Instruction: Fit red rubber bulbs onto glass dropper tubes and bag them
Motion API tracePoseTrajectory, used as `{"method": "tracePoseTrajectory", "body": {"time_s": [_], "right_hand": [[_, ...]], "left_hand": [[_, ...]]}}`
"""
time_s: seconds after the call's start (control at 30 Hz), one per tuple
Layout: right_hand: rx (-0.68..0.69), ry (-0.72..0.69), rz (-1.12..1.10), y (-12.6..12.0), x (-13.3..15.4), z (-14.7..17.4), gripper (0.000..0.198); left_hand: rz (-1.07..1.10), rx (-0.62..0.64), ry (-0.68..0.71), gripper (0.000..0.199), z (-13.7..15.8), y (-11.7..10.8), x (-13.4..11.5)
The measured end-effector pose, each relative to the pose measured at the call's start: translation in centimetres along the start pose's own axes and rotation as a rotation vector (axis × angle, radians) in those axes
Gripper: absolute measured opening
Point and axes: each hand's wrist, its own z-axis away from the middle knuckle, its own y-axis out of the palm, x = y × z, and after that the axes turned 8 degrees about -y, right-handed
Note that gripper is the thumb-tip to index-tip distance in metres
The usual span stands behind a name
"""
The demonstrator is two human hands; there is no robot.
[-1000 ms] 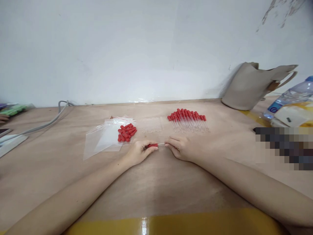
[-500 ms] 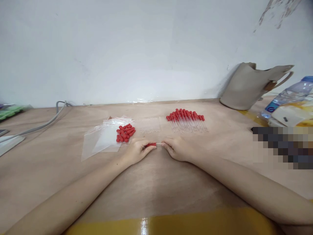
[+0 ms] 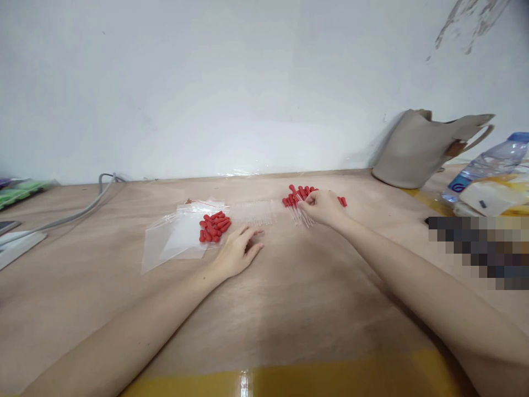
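My right hand is over the row of finished droppers, red rubber bulbs on clear thin tubes. Pinched between its thumb and fingers is a dropper, its red bulb pointing up and left; the hand covers part of the row. My left hand rests low over the table, fingers apart, with nothing in it. Just beyond it lie several clear tubes side by side. To its left, a heap of loose red rubber bulbs sits on clear plastic bags.
A grey cable runs along the left side. At the back right stands a beige pitcher-shaped container, with a water bottle and a white-and-yellow package beside it. Yellow tape crosses the front edge. A pixelated patch covers the right.
My left hand has let go of the red bulb and opened. My right hand has carried the dropper away, up and right, to the dropper row.
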Motion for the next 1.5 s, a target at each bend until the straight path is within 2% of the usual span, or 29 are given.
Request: {"method": "tracePoseTrajectory", "body": {"time_s": [0.07, 0.17, 0.33, 0.53, 0.67, 0.77, 1.0, 1.17, 1.3, 1.37, 1.43, 1.5], "right_hand": [[-0.014, 0.105, 0.075, 0.7, -0.8, -1.0, 0.026], [-0.007, 0.175, 0.153, 2.1, -1.4, -1.6, 0.027], [0.012, 0.176, 0.219, 3.5, -2.0, -1.4, 0.032], [0.020, 0.157, 0.234, 3.2, -1.9, -1.3, 0.036], [-0.030, 0.053, 0.219, 3.2, -0.6, -1.1, 0.034], [-0.005, -0.018, 0.201, 3.8, 1.3, -1.6, 0.031], [0.201, 0.047, 0.215, 6.4, 4.9, -4.5, 0.028], [0.234, 0.040, 0.227, 7.3, 5.4, -5.0, 0.023], [0.179, -0.013, 0.248, 6.9, 5.6, -3.7, 0.024], [0.125, -0.061, 0.263, 6.3, 5.4, -2.4, 0.027], [0.047, -0.154, 0.282, 5.7, 4.7, -1.0, 0.029], [-0.057, -0.330, 0.295, 5.2, 3.6, 0.6, 0.027]], "left_hand": [[-0.001, 0.013, 0.003, 0.021, 0.0, 0.0, 0.0], [-0.004, 0.030, 0.009, 0.017, 0.0, 0.0, 0.0], [-0.010, 0.039, 0.041, 0.014, 0.0, 0.0, 0.0], [-0.013, 0.045, 0.040, 0.014, -0.1, 0.0, 0.0], [-0.014, 0.048, 0.047, 0.014, -0.1, -0.1, 0.0], [-0.016, 0.049, 0.055, 0.013, -0.1, -0.1, 0.0], [-0.001, 0.045, 0.065, 0.013, -0.1, 0.0, 0.2], [0.000, 0.047, 0.067, 0.015, -0.1, -0.1, 0.2], [-0.004, 0.045, 0.065, 0.014, 0.1, 0.0, 0.0], [-0.062, -0.006, 0.048, 0.013, 0.1, -0.2, -0.1], [-0.173, -0.110, 0.019, 0.013, -0.1, -0.8, 0.0], [-0.297, -0.211, -0.028, 0.014, -0.6, -1.8, 0.5]]}}
